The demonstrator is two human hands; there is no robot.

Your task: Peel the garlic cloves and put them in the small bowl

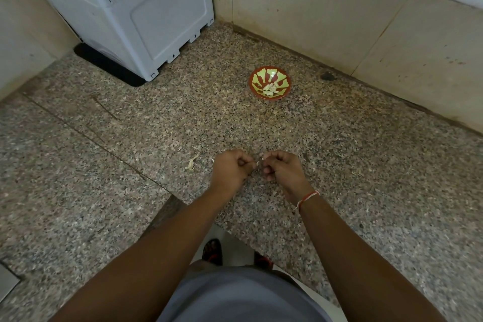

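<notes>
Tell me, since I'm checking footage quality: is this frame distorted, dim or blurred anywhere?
Head view: wide-angle lens bows the wall edges and stretches the forearms; lighting is dim and even, no glare; the garlic clove between left hand and right hand is too small to resolve; small bowl reads sharp.

Bare counter [261, 125] between hands and small bowl [269, 82], white box [146, 15] far left

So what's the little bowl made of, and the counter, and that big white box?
The small bowl looks like glazed ceramic or maybe melamine: a bright highlight shines on its red and green pattern. The counter seems to be polished granite, speckled pink, grey and black with a faint sheen. The white box looks like moulded plastic, matte, with rounded panels and clip tabs.
</notes>
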